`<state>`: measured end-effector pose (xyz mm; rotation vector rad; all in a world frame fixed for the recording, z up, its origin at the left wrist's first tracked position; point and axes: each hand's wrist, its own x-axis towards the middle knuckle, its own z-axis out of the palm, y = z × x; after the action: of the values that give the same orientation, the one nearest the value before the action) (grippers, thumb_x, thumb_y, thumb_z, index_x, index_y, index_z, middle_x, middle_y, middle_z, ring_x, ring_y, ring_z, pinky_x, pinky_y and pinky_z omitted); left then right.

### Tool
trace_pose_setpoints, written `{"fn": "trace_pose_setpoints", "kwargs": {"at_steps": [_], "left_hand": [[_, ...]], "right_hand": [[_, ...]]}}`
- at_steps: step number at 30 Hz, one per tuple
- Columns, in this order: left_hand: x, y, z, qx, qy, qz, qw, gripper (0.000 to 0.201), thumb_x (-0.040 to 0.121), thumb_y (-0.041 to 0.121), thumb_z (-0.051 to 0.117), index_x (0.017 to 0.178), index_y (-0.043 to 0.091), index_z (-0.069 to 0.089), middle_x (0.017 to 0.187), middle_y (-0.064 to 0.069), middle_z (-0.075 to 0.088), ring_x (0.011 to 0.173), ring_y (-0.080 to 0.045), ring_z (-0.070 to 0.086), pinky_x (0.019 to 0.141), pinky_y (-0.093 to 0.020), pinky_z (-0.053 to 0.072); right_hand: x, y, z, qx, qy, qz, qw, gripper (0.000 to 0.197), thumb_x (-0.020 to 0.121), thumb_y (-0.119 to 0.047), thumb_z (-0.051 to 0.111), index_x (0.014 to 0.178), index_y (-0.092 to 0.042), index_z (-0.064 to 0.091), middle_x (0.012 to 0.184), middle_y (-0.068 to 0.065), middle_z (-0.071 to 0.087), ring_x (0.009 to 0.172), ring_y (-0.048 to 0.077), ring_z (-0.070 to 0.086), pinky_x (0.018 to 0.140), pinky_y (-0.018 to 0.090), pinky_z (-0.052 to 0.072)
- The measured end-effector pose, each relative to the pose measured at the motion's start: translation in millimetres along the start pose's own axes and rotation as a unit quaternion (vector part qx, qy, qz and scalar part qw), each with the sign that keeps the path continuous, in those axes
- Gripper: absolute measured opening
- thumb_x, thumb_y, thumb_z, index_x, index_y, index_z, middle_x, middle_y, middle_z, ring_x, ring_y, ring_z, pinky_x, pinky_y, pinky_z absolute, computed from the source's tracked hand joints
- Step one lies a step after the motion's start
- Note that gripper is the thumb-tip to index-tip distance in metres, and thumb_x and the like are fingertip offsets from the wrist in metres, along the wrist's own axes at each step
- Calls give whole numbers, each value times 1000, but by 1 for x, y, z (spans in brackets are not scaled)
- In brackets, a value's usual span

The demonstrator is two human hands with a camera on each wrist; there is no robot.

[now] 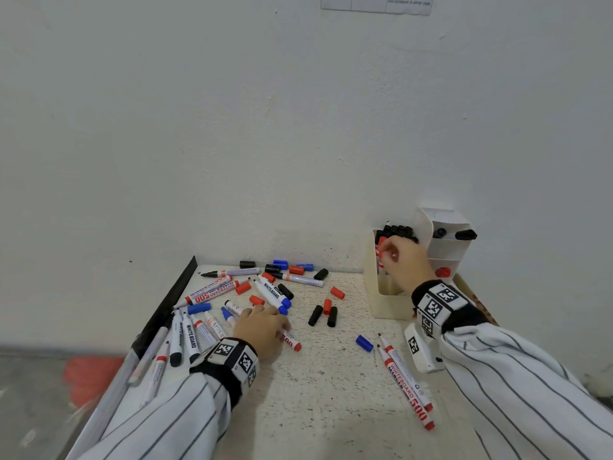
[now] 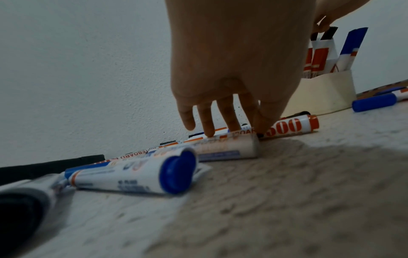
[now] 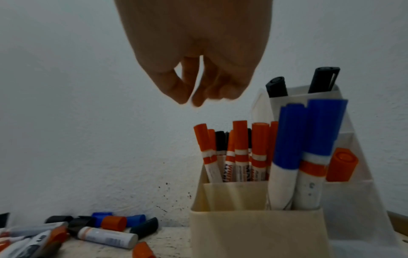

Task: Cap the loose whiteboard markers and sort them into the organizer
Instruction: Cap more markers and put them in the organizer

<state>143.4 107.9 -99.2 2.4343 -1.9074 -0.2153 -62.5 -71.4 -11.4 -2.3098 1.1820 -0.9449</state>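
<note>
My left hand (image 1: pixel 265 323) reaches down onto a red-ended whiteboard marker (image 1: pixel 292 341) lying on the table. Thumb and fingertips pinch its barrel (image 2: pixel 291 125); its tip end is hidden under the hand. My right hand (image 1: pixel 394 254) hovers over the cream organizer (image 1: pixel 384 307), just above the capped red markers (image 3: pixel 240 139) standing in it. Its fingers (image 3: pixel 176 87) hang loosely curled with nothing between them. Capped blue markers (image 3: pixel 309 139) fill the neighbouring compartment. Several uncapped markers (image 1: pixel 212 290) and loose caps (image 1: pixel 315 315) lie scattered over the table's left and middle.
Two uncapped red markers (image 1: pixel 404 383) lie at the front right, next to a blue cap (image 1: pixel 364 342). A white tiered holder (image 1: pixel 444 250) stands behind the organizer against the wall. A black rail (image 1: pixel 172 303) runs along the table's left edge.
</note>
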Motion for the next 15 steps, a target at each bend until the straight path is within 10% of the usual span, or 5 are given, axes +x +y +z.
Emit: {"fn": "trace_pose_setpoints", "kwargs": {"at_steps": [3,6,10,15], "left_hand": [[-2,8,-6,-39,60,-4,997,29,96,29,43,124,29,49,131,6,50,123,-16,42,108,-35,29],[-1,18,-15,-102,130,-11,986,29,97,29,41,126,24,46,122,4,57,107,-14,54,94,-26,40],[-1,29,-24,-271,185,-61,943,33,98,30,41,128,17,43,114,0,61,89,-10,59,79,-25,49],[-10,37,-28,-454,221,-90,858,40,96,17,48,134,14,36,102,-2,60,71,-9,59,58,-15,46]], "right_hand": [[-19,-9,-4,53,-123,9,991,12,86,-3,54,87,-13,61,83,1,59,70,12,54,59,11,42],[-39,1,-2,-26,-285,94,954,10,92,-14,50,97,-13,58,83,2,59,59,11,53,49,15,44],[-58,32,4,-213,-275,176,921,27,94,-13,45,119,-8,56,117,7,59,98,19,58,85,24,47],[-74,59,10,-247,-290,190,905,38,93,-11,47,131,-15,48,129,5,53,113,18,54,90,20,42]]}}
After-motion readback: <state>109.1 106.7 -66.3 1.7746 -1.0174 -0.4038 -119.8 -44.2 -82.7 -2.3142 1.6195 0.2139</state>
